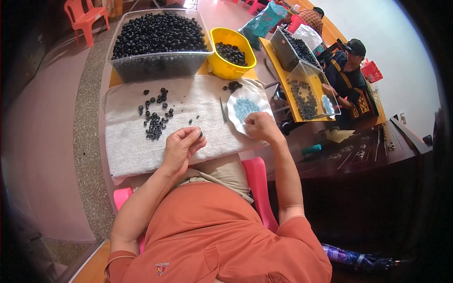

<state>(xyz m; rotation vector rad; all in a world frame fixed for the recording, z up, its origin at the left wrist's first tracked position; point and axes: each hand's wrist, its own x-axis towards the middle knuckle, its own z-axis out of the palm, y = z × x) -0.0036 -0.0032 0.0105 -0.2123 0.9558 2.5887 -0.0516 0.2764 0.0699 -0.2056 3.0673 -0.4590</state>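
My left hand (181,147) is above the front of a white towel (127,108). Its thumb and fingertips pinch a small black round part (201,135). My right hand (262,126) reaches to the lower right of a white wavy-rimmed plate (234,100), which bears a heap of tiny light-blue pieces (245,108). Its fingers are bent together at the plate; whatever they hold is hidden. Left of the plate lie thin tweezers (222,109). Loose black round parts (155,126) are scattered on the towel's left, with a small cluster (233,86) above the plate.
Behind the towel stand a big clear bin (160,68) heaped with black parts and a yellow basin (232,71) with more. On the right, a co-worker (348,70) sits at another table with two bins (302,89). A red chair (86,19) stands at far left.
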